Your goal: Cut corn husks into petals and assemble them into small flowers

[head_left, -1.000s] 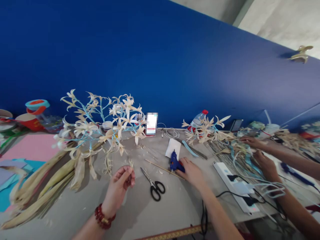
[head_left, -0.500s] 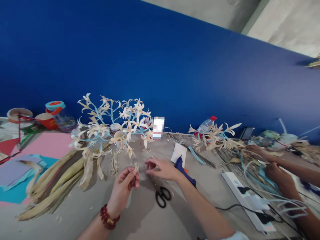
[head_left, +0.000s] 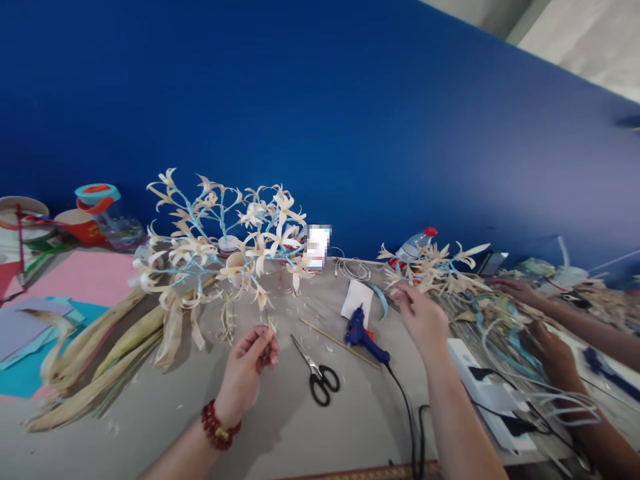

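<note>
My left hand [head_left: 253, 360], with a red bead bracelet at the wrist, pinches a small pale piece of husk [head_left: 272, 327] between thumb and fingertips. My right hand [head_left: 420, 319] reaches over the right part of the table, its fingers bent near a blue strip [head_left: 381, 301]; whether it grips anything is too small to tell. Between my hands lie black-handled scissors [head_left: 316, 375], a thin stick [head_left: 340, 343] and a blue glue gun [head_left: 367, 337] beside a white pad [head_left: 357, 301]. Pale husk flowers on blue stems [head_left: 220, 213] stand behind my left hand.
Dried husks [head_left: 115, 347] and coloured paper [head_left: 85, 277] lie left. More husk flowers [head_left: 435, 263] and a red-capped bottle [head_left: 417, 245] are back right. A white power strip [head_left: 493, 400] with cables sits right, near another person's hands [head_left: 550, 350].
My right hand has moved from beside my left hand to the right, past the glue gun, uncovering the scissors' blades and the stick. My left hand still pinches the pale piece. The view has shifted slightly.
</note>
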A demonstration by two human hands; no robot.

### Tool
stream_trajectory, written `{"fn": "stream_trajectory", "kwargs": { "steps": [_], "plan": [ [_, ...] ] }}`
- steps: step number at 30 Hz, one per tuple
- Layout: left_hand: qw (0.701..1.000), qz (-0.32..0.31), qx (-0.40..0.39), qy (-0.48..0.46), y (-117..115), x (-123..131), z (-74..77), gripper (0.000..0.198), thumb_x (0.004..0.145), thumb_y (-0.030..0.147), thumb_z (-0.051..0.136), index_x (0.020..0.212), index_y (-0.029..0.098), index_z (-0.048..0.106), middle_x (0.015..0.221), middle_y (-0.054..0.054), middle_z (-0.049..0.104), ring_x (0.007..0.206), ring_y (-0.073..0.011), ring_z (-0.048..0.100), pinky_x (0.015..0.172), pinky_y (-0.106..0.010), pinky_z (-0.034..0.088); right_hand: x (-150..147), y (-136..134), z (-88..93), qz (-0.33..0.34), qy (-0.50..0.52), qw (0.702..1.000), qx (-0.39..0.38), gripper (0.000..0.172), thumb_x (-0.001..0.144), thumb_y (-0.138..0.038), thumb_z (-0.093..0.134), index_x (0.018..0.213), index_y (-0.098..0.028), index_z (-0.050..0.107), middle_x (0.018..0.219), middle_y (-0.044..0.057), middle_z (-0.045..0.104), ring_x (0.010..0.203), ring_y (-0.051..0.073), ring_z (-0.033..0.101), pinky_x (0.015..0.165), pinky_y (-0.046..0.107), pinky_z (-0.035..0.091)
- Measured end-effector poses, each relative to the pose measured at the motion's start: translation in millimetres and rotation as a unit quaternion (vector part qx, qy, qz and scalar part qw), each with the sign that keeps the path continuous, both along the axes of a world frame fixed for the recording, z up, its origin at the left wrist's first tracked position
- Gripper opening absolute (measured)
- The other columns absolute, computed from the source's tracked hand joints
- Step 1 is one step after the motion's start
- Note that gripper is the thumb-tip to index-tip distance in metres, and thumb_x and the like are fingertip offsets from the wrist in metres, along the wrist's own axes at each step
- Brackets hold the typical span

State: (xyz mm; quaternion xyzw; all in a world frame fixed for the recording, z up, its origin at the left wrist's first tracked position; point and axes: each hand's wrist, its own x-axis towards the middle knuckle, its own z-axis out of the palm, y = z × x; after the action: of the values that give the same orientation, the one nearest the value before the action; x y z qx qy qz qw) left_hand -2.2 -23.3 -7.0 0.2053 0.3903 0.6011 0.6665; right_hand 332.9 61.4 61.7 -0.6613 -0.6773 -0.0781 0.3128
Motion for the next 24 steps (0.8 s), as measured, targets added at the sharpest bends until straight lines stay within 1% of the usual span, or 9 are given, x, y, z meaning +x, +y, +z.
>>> {"fn": "stream_trajectory", "kwargs": {
  "steps": [1,3,5,8,11,15,17,20,24],
  "plan": [
    [1.000,0.004,0.000,0.003,1,-1,-1.0,0.023,0.073,0.033,0.075,0.076,0.015,0.060,0.063,0.002,0.062,0.049,-0.0061,0.053,0.047,-0.017,0.040,-14,-2,-5.0,0.021,-0.014,1.000,-0.019,0.028,0.088,-0.030,0.046,0.103,-0.020,0.068,0.092,0.010,0.070,0.085,0.026,0.064,0.078,0.039,0.049],
    [1.000,0.003,0.001,0.010,1,-1,-3.0,0.023,0.073,0.033,0.074,0.076,0.015,0.060,0.063,0.002,0.062,0.048,-0.0061,0.053,0.047,-0.017,0.040,-43,-6,-11.7,0.138,-0.005,0.987,-0.083,0.028,0.089,-0.027,0.046,0.107,-0.021,0.066,0.108,0.010,0.067,0.083,0.023,0.064,0.077,0.036,0.050],
    [1.000,-0.004,0.005,0.018,1,-1,-4.3,0.023,0.073,0.033,0.074,0.076,0.015,0.060,0.063,0.002,0.062,0.048,-0.0062,0.053,0.047,-0.017,0.041,-73,-10,-14.4,0.248,0.056,0.955,-0.151,0.028,0.090,-0.025,0.046,0.113,-0.023,0.063,0.118,0.009,0.062,0.076,0.018,0.064,0.072,0.032,0.052],
    [0.999,-0.017,0.015,0.026,1,1,-4.1,0.023,0.075,0.033,0.072,0.076,0.015,0.059,0.064,0.002,0.062,0.048,-0.0061,0.053,0.047,-0.017,0.041,-113,-20,-14.9,0.315,0.150,0.920,-0.181,0.034,0.089,-0.024,0.050,0.122,-0.024,0.057,0.119,0.009,0.060,0.069,0.015,0.060,0.065,0.029,0.051],
    [0.999,-0.030,0.026,0.034,-2,4,-2.3,0.022,0.076,0.033,0.071,0.076,0.015,0.059,0.064,0.001,0.062,0.047,-0.0061,0.053,0.047,-0.018,0.042,-142,-29,-15.1,0.380,0.206,0.871,-0.232,0.056,0.083,-0.021,0.059,0.136,-0.028,0.043,0.138,0.009,0.046,0.067,0.011,0.058,0.064,0.027,0.050],
    [0.997,-0.047,0.040,0.051,-6,7,-1.6,0.021,0.077,0.033,0.070,0.077,0.015,0.059,0.064,0.001,0.062,0.046,-0.0066,0.053,0.046,-0.019,0.042,-163,-30,-16.8,0.438,0.246,0.805,-0.314,0.078,0.077,-0.007,0.055,0.146,-0.032,0.028,0.115,0.003,0.060,0.063,0.008,0.051,0.056,0.020,0.042],
    [0.995,-0.062,0.048,0.059,-8,8,-2.2,0.022,0.078,0.034,0.069,0.076,0.015,0.059,0.063,0.001,0.061,0.046,-0.0068,0.054,0.046,-0.019,0.041,-167,-26,-17.8,0.461,0.252,0.783,-0.333,0.079,0.075,-0.002,0.051,0.144,-0.035,0.031,0.116,0.001,0.060,0.060,0.006,0.047,0.055,0.018,0.040],
    [0.993,-0.086,0.059,0.063,-9,10,-3.6,0.023,0.079,0.035,0.068,0.075,0.015,0.058,0.062,0.001,0.061,0.045,-0.0071,0.054,0.046,-0.019,0.041,-169,-22,-18.8,0.480,0.229,0.785,-0.317,0.060,0.077,-0.004,0.051,0.131,-0.030,0.052,0.115,0.001,0.061,0.065,0.008,0.050,0.059,0.019,0.042],
    [0.992,-0.097,0.060,0.060,-11,10,-3.5,0.024,0.079,0.037,0.068,0.076,0.015,0.058,0.063,0.001,0.061,0.045,-0.0075,0.054,0.046,-0.019,0.040,-157,-21,-22.3,0.451,0.244,0.792,-0.330,0.013,0.081,-0.025,0.062,0.087,-0.018,0.071,0.075,0.001,0.065,0.070,0.014,0.058,0.062,0.023,0.045]
  ]
}}
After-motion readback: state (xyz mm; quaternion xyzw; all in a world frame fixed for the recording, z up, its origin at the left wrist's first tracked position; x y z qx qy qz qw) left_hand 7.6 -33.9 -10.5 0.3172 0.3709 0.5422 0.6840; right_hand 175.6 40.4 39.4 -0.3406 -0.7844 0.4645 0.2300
